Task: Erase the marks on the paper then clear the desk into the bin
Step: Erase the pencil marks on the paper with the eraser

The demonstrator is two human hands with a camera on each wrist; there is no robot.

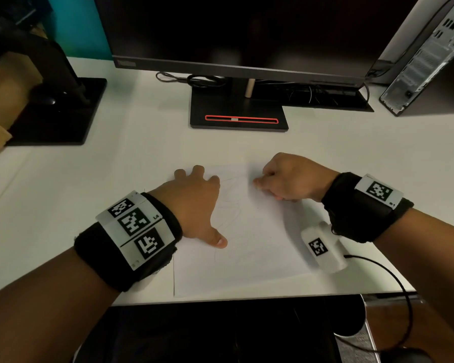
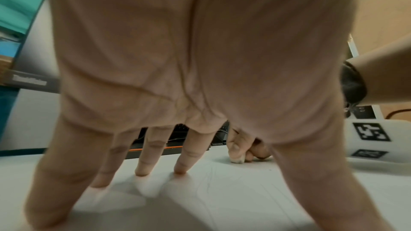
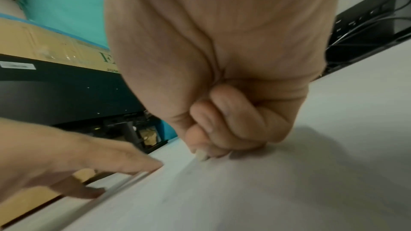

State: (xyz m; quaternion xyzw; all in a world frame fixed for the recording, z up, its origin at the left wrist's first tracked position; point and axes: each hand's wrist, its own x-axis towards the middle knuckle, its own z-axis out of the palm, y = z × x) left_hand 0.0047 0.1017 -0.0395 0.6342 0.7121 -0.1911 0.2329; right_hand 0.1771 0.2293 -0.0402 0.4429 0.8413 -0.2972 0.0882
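Flat on the white desk, near its front edge: the paper, faint pencil marks at its middle. Spread on the sheet's left side, fingers straight and pressing down: the left hand. At the far right part, curled tight, pinching a small pale eraser tip-down against the paper: the right hand. Behind, a dark monitor.

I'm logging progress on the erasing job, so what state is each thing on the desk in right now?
White sheet of paper: flat on the desk, faint pencil lines remaining.
Left hand: fingers spread, pressing the paper down.
Right hand: curled, pinching a small white eraser against the paper.
Black monitor: screen dark.
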